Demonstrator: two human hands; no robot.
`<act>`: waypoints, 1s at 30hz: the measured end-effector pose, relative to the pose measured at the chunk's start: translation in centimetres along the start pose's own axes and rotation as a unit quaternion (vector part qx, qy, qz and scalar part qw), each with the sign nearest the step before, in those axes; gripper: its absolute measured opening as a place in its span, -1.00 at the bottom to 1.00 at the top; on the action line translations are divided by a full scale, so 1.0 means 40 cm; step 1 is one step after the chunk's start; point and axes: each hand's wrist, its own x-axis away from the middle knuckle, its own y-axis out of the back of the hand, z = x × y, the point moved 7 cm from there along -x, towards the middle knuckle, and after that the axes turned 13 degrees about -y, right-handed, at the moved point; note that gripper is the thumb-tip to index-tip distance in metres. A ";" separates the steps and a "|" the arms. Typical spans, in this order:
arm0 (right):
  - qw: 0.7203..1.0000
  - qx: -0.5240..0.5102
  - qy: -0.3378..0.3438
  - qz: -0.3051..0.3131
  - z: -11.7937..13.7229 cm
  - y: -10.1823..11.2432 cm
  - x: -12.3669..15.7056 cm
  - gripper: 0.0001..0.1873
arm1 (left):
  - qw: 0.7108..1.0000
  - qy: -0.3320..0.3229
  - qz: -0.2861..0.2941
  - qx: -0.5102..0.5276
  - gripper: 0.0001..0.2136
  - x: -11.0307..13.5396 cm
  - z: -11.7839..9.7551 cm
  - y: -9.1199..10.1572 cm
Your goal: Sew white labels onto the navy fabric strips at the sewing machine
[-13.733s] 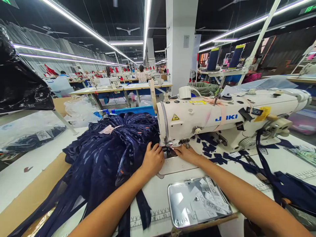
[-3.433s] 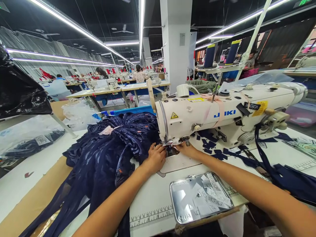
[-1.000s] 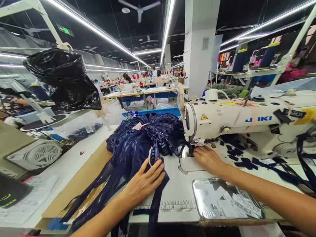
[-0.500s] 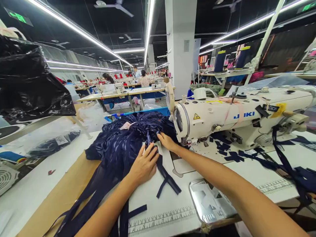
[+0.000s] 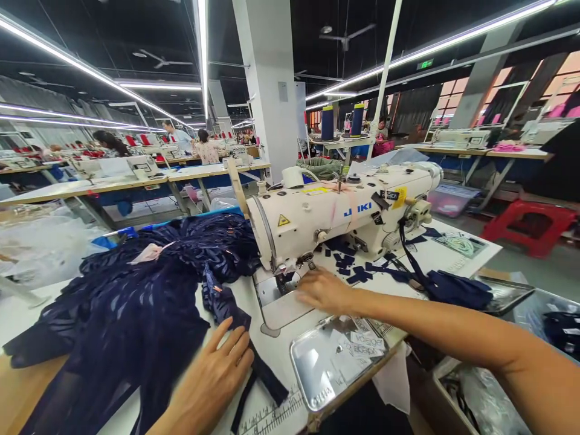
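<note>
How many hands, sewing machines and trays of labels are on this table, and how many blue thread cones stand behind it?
Hands: 2 (left hand, right hand)
Sewing machine: 1
Tray of labels: 1
Blue thread cones: 2
Total: 6

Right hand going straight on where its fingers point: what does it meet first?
Probably the presser foot under the sewing machine head: the right hand lies flat, fingers aimed left at it; depth is unclear.
</note>
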 end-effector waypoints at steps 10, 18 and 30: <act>0.978 0.141 -0.148 -0.027 -0.232 -0.007 -0.026 -0.71 | 0.945 0.094 -0.050 0.309 -0.86 -0.180 0.006 -0.034; 0.995 -0.041 0.093 -0.005 -0.091 -0.045 0.026 -0.83 | 0.861 0.187 0.105 0.461 -0.88 -0.154 0.015 -0.076; 0.992 0.010 0.123 -0.025 -0.080 -0.070 0.021 -0.80 | 0.880 0.194 0.219 0.374 -0.83 -0.141 -0.008 -0.096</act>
